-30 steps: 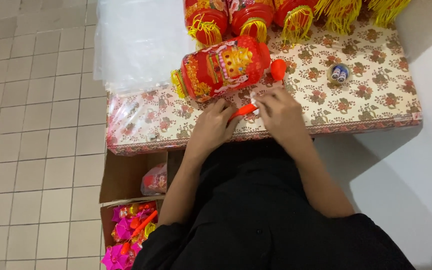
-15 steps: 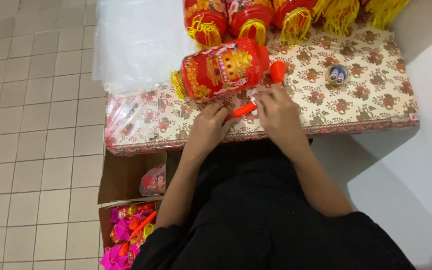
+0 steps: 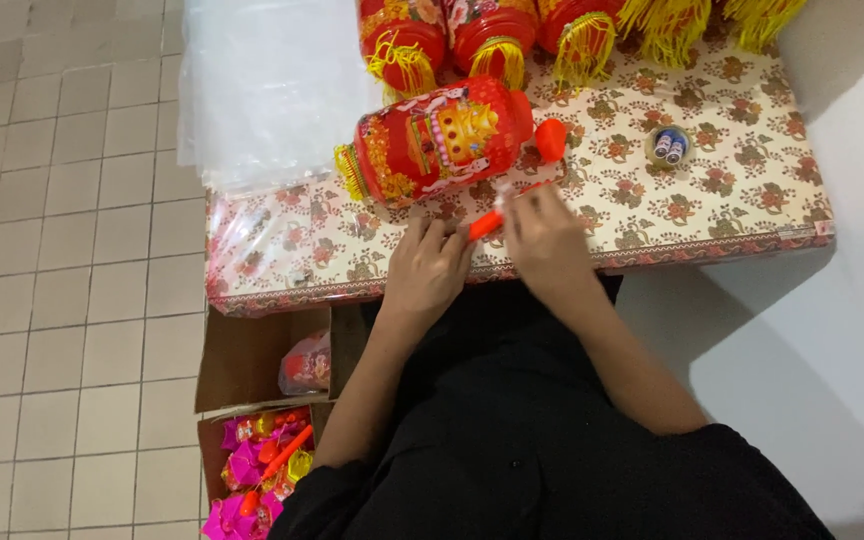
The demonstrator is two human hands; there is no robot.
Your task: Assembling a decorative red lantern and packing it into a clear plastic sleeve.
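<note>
Centrally, at the near edge of the floral-covered table (image 3: 752, 210), both hands worked on one orange plastic stick (image 3: 482, 224). Left hand (image 3: 427, 275) lay palm down, fingers curled, fingertips touching the stick's near end. Right hand (image 3: 549, 245) was pinched closed on the stick's other end, thumb and forefinger together. Stick lay just beside a red-and-gold paper lantern (image 3: 439, 138) lying on its side mid-table; whether the two touched could not be told.

Far edge: a row of red lanterns with yellow tassels (image 3: 497, 40). Far left corner: a stack of clear plastic bags (image 3: 272, 85). Toward the right edge: a small round tin (image 3: 668, 146) holding two blue-and-white cylinders.

Floor, below the table's near left corner: open cardboard box (image 3: 242, 360) containing one bagged red item; adjoining box (image 3: 210, 445) held pink, yellow and orange pieces.
</note>
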